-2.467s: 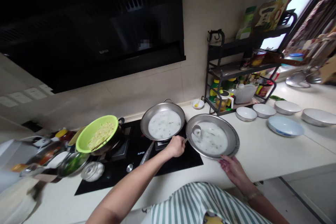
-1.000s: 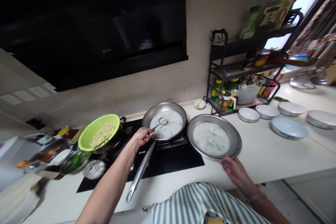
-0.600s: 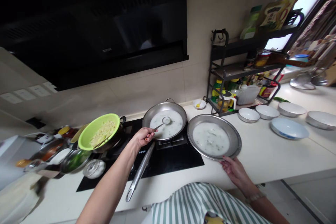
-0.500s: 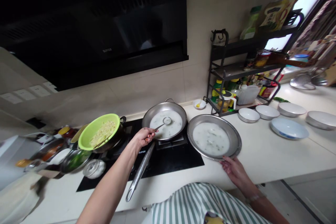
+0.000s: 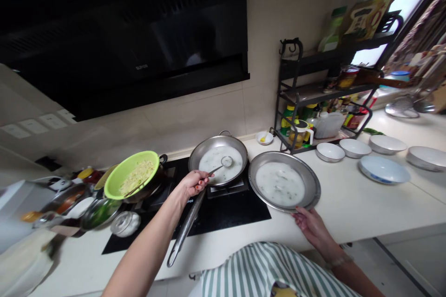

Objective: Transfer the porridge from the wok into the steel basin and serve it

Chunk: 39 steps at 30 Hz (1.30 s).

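My left hand (image 5: 195, 183) is closed round the handle of a ladle (image 5: 226, 162), whose round bowl is over the white liquid in a steel frying pan (image 5: 197, 154). That pan sits on the black hob, its long handle pointing toward me. Bits of green float in the liquid. With its fingers at the near rim, my right hand (image 5: 310, 223) holds a wide steel basin (image 5: 313, 174) to the right of the pan. Similar white liquid with green bits is inside the basin.
On the left, a lime-green colander (image 5: 114, 177) with pale shreds rests over a pot. A glass jar (image 5: 125, 224) stands nearby. Several white bowls (image 5: 330, 152) and a black spice rack (image 5: 296, 97) are at the right. The dark range hood (image 5: 139, 32) hangs above.
The ladle's bowl has moved slightly right and away from me within the pan, and my left hand has shifted a little with it. My right hand and the basin look unchanged.
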Available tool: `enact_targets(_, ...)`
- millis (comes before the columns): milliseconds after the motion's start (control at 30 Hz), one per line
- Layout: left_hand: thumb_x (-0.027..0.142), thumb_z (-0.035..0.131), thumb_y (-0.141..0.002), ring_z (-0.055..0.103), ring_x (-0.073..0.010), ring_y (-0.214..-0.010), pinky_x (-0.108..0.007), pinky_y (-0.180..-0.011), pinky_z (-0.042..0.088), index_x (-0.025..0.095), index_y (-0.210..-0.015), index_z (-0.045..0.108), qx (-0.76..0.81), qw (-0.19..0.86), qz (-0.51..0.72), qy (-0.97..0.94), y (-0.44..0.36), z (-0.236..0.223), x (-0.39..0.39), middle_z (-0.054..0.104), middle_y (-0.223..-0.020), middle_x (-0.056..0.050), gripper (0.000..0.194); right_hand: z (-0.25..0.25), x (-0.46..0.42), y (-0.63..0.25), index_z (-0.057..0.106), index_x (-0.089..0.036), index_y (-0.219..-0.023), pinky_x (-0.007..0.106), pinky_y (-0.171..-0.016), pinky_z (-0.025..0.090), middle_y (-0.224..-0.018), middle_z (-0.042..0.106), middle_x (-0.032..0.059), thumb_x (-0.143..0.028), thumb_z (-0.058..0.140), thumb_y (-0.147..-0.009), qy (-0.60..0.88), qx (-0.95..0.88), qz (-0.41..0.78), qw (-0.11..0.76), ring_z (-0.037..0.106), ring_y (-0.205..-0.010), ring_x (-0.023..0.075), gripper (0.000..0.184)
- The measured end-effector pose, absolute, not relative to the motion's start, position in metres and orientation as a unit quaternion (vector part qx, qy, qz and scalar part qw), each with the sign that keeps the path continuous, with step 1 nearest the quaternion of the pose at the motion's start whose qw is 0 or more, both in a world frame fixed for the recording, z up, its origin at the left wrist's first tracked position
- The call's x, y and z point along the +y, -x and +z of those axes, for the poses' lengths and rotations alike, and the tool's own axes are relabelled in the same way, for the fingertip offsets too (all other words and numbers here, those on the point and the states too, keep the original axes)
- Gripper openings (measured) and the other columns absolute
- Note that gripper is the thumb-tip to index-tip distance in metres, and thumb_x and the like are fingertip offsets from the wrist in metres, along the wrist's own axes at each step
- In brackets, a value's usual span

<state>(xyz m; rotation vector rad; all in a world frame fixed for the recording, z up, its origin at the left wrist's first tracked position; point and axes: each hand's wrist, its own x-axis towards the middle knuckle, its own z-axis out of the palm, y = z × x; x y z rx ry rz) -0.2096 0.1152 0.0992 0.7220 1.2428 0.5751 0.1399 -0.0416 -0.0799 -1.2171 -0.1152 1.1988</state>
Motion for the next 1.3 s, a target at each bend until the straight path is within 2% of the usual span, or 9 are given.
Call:
enact_targets(300, 0.009, 0.060, -0.077, 0.025, 0.0004, -0.033, -0.012, -0.031, 0.012, 0.006, -0.085, 0.066, 0.505, 0.736, 0.218, -0.395, 0.176, 0.120, 0.095, 0.049, -0.049, 0.004, 0.011, -0.079, -0.040, -0.140, 0.051, -0.026, -0.074, 0.020, -0.041, 0.041, -0.056, 0.064, -0.0069, -0.017, 0.081, -0.042, 0.529, -0.031, 0.534, 0.659, 0.062, -0.049, 0.0138, 0.045)
enact_targets(500, 0.016, 0.062, -0.077, 0.028, -0.0020, -0.032, -0.015, -0.034, 0.014, 0.010, -0.084, 0.063, 0.502, 0.708, 0.157, -0.472, 0.136, 0.100, 0.079, 0.050, -0.046, 0.005, 0.009, -0.079, -0.041, -0.139, 0.049, -0.026, -0.074, 0.021, -0.041, 0.042, -0.055, 0.064, -0.0063, -0.020, 0.079, -0.046, 0.539, -0.053, 0.526, 0.656, 0.062, -0.050, 0.0146, 0.041)
enact_targets(633, 0.020, 0.055, -0.083, 0.031, -0.0050, -0.033, -0.018, -0.038, 0.022, 0.015, -0.076, 0.059, 0.521, 0.598, 0.118, -0.597, 0.113, 0.072, 0.070, 0.050, -0.045, 0.005, 0.009, -0.077, -0.041, -0.138, 0.049, -0.026, -0.074, 0.020, -0.042, 0.042, -0.054, 0.063, -0.0074, -0.018, 0.079, -0.045, 0.537, -0.040, 0.526, 0.658, 0.061, -0.049, 0.0136, 0.043)
enact_targets(767, 0.011, 0.052, -0.081, 0.053, -0.0132, -0.050, -0.024, -0.052, 0.036, 0.017, -0.064, 0.057, 0.466, 0.369, 0.097, -0.798, 0.103, 0.050, 0.064, 0.057, -0.054, -0.003, 0.019, -0.076, -0.041, -0.138, 0.050, -0.026, -0.074, 0.020, -0.043, 0.042, -0.056, 0.065, -0.0071, -0.018, 0.080, -0.044, 0.531, -0.032, 0.530, 0.660, 0.062, -0.049, 0.0133, 0.043)
enact_targets(900, 0.009, 0.051, -0.080, 0.061, -0.0200, -0.062, -0.028, -0.058, 0.036, 0.016, -0.077, 0.063, 0.425, 0.243, 0.097, -0.866, 0.104, 0.040, 0.061, 0.061, -0.064, -0.009, 0.014, -0.077, -0.041, -0.138, 0.050, -0.026, -0.074, 0.018, -0.042, 0.041, -0.055, 0.065, -0.0074, -0.016, 0.081, -0.042, 0.519, -0.012, 0.539, 0.663, 0.062, -0.049, 0.0127, 0.046)
enact_targets(1000, 0.010, 0.050, -0.082, 0.057, -0.0161, -0.057, -0.026, -0.058, 0.036, 0.016, -0.075, 0.061, 0.422, 0.296, 0.128, -0.847, 0.105, 0.043, 0.060, 0.059, -0.061, -0.006, 0.014, -0.077, -0.040, -0.138, 0.051, -0.026, -0.074, 0.019, -0.041, 0.040, -0.054, 0.064, -0.0075, -0.015, 0.081, -0.041, 0.519, -0.012, 0.538, 0.664, 0.061, -0.048, 0.0129, 0.046)
enact_targets(1100, 0.017, 0.047, -0.086, 0.042, -0.0089, -0.040, -0.023, -0.047, 0.032, 0.015, -0.076, 0.060, 0.462, 0.475, 0.152, -0.734, 0.108, 0.054, 0.063, 0.053, -0.052, 0.001, 0.017, -0.078, -0.041, -0.138, 0.051, -0.026, -0.074, 0.020, -0.040, 0.041, -0.055, 0.064, -0.0075, -0.016, 0.080, -0.043, 0.522, -0.028, 0.533, 0.665, 0.061, -0.048, 0.0139, 0.044)
enact_targets(1200, 0.025, 0.052, -0.085, 0.027, -0.0048, -0.032, -0.020, -0.037, 0.020, 0.014, -0.089, 0.061, 0.482, 0.628, 0.187, -0.582, 0.120, 0.069, 0.070, 0.049, -0.049, 0.006, 0.015, -0.078, -0.041, -0.138, 0.051, -0.026, -0.073, 0.021, -0.040, 0.041, -0.056, 0.065, -0.0069, -0.017, 0.080, -0.043, 0.530, -0.034, 0.527, 0.663, 0.061, -0.048, 0.0146, 0.042)
enact_targets(1300, 0.029, 0.062, -0.079, 0.027, -0.0035, -0.033, -0.018, -0.035, 0.014, 0.012, -0.094, 0.060, 0.484, 0.663, 0.244, -0.517, 0.141, 0.079, 0.083, 0.049, -0.049, 0.007, 0.023, -0.077, -0.041, -0.138, 0.051, -0.026, -0.073, 0.022, -0.040, 0.042, -0.056, 0.065, -0.0061, -0.018, 0.080, -0.043, 0.536, -0.039, 0.524, 0.661, 0.062, -0.048, 0.0154, 0.042)
